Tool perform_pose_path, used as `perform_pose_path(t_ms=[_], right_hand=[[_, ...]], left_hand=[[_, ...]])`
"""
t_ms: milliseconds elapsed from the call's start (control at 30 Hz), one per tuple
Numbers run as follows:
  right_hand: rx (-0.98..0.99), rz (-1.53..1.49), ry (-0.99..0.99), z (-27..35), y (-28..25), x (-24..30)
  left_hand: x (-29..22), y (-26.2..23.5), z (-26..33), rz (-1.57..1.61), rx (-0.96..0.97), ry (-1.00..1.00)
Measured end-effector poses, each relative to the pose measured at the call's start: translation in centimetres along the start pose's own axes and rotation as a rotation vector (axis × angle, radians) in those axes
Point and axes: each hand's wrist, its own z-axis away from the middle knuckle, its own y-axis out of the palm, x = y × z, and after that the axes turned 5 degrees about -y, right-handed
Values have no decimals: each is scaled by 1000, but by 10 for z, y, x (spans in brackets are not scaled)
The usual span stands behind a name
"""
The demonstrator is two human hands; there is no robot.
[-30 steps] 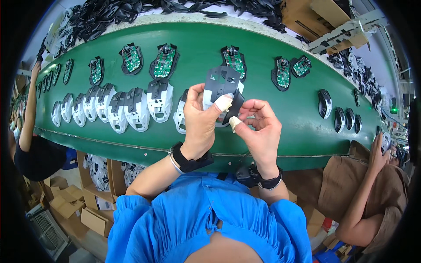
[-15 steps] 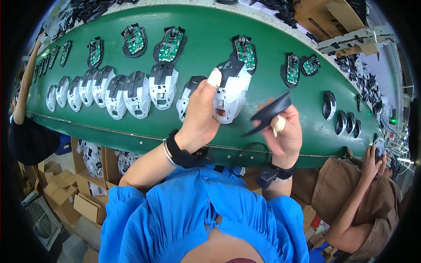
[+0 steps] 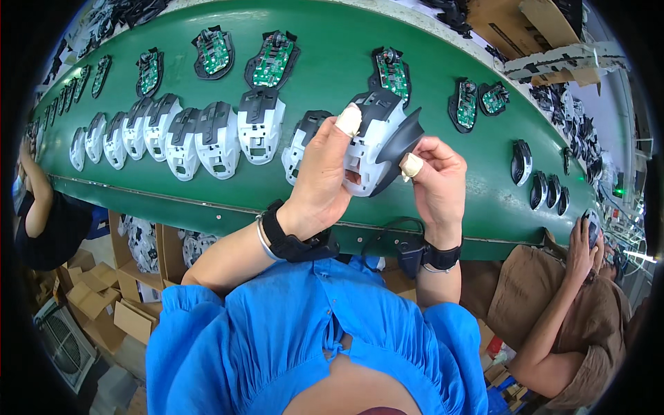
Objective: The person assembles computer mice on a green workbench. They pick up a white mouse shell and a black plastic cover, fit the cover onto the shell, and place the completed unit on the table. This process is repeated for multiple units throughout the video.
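Observation:
My left hand (image 3: 319, 176) is closed round a white and dark grey mouse shell (image 3: 374, 132), held up over the green conveyor belt (image 3: 315, 83). Against the shell's right edge lies a dark curved side panel (image 3: 400, 146), which my right hand (image 3: 443, 181) pinches between thumb and fingers. Both thumbs wear pale covers. Whether the panel is fully seated on the shell cannot be seen. Behind my left hand, another mouse shell (image 3: 296, 155) rests on the belt, partly hidden. A green circuit board on a black base (image 3: 392, 72) lies just beyond the held shell.
More mouse shells (image 3: 216, 138) stand in a row to the left. Several circuit boards on black bases (image 3: 273, 59) lie along the far side. Dark-sided mouse parts (image 3: 521, 163) sit at right. A co-worker in brown (image 3: 546, 304) works at right; cardboard boxes (image 3: 93, 297) stand below left.
My right hand has brought the side panel up and leftward from beside the shell onto its right edge. My left hand keeps hold of the shell, nearly in place.

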Motion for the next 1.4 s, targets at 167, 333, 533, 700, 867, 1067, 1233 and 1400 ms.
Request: perform_pose_path(t_ms=[167, 333, 533, 700, 867, 1067, 1233, 1400], right_hand=[[-43, 167, -93, 3, 14, 14], [-30, 200, -48, 4, 17, 13], [-46, 179, -33, 7, 23, 7], [-125, 106, -131, 6, 23, 4], [-69, 91, -207, 12, 41, 9], [-11, 69, -196, 9, 36, 4], [-4, 140, -197, 10, 49, 7], [-14, 48, -166, 9, 51, 1]], left_hand=[[1, -5, 2, -51, -26, 41], [-4, -2, 5, -39, -32, 34], [-8, -5, 4, -63, -59, 36], [-16, -11, 5, -155, -34, 88], [-18, -11, 6, -112, 11, 123], [-28, -5, 10, -148, 17, 105], [-27, -6, 10, -73, -15, 107], [-28, -12, 10, -145, 45, 114]])
